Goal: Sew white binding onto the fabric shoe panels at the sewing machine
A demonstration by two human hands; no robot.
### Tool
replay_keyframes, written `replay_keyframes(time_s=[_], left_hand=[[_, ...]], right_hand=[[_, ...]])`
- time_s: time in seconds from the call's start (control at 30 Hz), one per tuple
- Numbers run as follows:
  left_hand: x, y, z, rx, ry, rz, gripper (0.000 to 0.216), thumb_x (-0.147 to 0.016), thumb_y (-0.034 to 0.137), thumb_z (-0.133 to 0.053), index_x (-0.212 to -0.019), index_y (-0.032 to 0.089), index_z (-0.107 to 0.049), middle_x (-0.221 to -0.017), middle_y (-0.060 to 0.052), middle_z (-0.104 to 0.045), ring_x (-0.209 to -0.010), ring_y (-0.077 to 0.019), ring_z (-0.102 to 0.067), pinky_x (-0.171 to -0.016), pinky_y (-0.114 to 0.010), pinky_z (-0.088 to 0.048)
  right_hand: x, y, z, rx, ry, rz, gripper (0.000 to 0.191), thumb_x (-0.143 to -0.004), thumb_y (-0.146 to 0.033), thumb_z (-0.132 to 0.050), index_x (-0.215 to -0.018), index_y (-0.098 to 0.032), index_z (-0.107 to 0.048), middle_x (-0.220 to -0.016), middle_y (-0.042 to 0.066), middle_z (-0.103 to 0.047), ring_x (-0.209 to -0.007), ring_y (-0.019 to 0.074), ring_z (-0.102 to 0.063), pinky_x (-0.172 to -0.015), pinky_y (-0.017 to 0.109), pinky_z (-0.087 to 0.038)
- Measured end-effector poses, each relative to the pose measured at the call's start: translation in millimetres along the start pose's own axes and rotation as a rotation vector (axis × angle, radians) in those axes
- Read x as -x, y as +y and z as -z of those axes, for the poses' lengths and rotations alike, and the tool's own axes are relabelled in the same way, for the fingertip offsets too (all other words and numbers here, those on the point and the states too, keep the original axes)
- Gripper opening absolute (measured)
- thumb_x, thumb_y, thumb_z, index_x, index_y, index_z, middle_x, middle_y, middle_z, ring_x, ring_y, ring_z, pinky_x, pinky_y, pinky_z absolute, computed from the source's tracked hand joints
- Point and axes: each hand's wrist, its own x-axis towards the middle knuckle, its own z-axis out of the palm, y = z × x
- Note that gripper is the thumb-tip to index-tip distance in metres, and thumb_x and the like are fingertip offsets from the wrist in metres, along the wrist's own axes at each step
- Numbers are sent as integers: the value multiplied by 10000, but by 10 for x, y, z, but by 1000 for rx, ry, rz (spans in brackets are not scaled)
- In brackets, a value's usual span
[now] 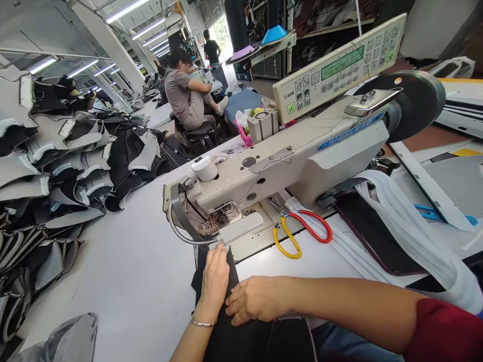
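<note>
A long black fabric piece (256,342) runs from my lap up to the stitching end of a beige sewing machine (279,171). My left hand (216,281), with a silver bangle at the wrist, has its fingers close together on the fabric's upper end, right by the machine's needle area; its fingertips grip the fabric there. Lower down and to the right, my right hand (252,300) lies on the same fabric with its fingers spread and slightly bent. The needle itself is hidden behind the machine's head and guard.
Scissors (292,229) with red and yellow handles lie by the machine bed. A control panel (339,70) rises behind it. White webbing (411,231) and a dark flat device (377,234) are at right. Stacked grey-black pieces (68,156) fill the left. A person (188,95) sits beyond.
</note>
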Motion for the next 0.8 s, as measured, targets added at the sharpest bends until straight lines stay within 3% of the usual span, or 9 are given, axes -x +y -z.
replay_keyframes(time_s=[0.2,0.33,0.43,0.57,0.8], left_hand=[[-34,31,-7,-126,-4,-12,328,-750,7,-331,-953,116,-564,-1046,-94,-564,-869,-173,-518,-760,-310,-495],[-54,135,56,-218,-98,60,345,-740,-5,-340,-963,127,-568,-849,-58,-550,-742,-153,-522,-660,-275,-491],[-49,206,108,-251,-178,98,325,-738,-7,-351,-923,133,-579,-733,-29,-501,-631,-135,-496,-577,-251,-465],[-67,209,115,-197,-211,92,268,-742,12,-362,-828,148,-576,-722,-26,-477,-654,-141,-495,-574,-242,-449],[-163,125,91,-105,-291,65,254,-784,67,-346,-797,165,-580,-748,-35,-512,-711,-139,-532,-602,-220,-462]], right_hand=[[17,33,40,1,10,-23,309,-760,-45,-496,-1054,-46,-590,-1155,121,-543,-1137,198,-442,-1016,266,-286],[33,18,84,-12,22,-63,280,-785,-45,-464,-1018,-104,-607,-1132,87,-564,-1118,163,-463,-977,242,-328],[35,-1,149,1,-27,-91,255,-787,-60,-486,-988,-142,-617,-1108,61,-581,-1073,157,-498,-887,232,-395],[61,61,276,17,-45,-176,269,-790,-58,-491,-988,-186,-621,-1087,23,-594,-1025,155,-528,-755,219,-432],[154,394,293,-128,96,-154,273,-810,-36,-444,-987,-125,-631,-1035,56,-617,-1013,141,-529,-864,215,-396]])
